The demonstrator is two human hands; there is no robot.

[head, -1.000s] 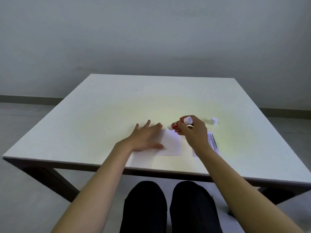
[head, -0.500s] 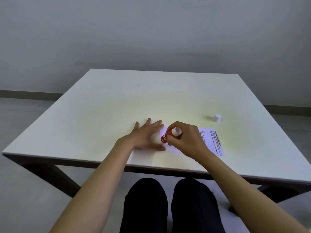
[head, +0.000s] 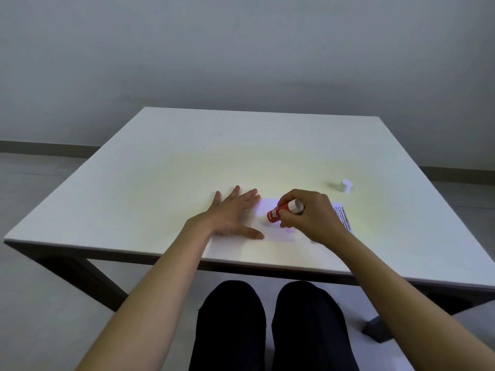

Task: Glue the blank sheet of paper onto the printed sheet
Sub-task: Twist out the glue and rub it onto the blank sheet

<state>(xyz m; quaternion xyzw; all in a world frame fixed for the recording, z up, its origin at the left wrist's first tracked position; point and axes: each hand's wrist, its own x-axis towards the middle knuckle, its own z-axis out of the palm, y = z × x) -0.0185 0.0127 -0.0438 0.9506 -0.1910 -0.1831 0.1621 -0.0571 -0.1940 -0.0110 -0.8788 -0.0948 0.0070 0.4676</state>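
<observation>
On the bench (head: 160, 162), left hand (head: 230, 212) lies flat pinning blank sheet (head: 276, 231); right hand (head: 308, 215) grips glue stick (head: 278, 212), spreading glue. Joining to printed sheet (head: 344, 218) remains.

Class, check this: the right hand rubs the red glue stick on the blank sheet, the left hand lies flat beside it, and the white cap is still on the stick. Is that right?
Not quite. The cap is off, standing on the table to the far right. The head view shows it. The rest holds: the right hand rubs the glue stick on the blank sheet; the left hand lies flat beside.
</observation>
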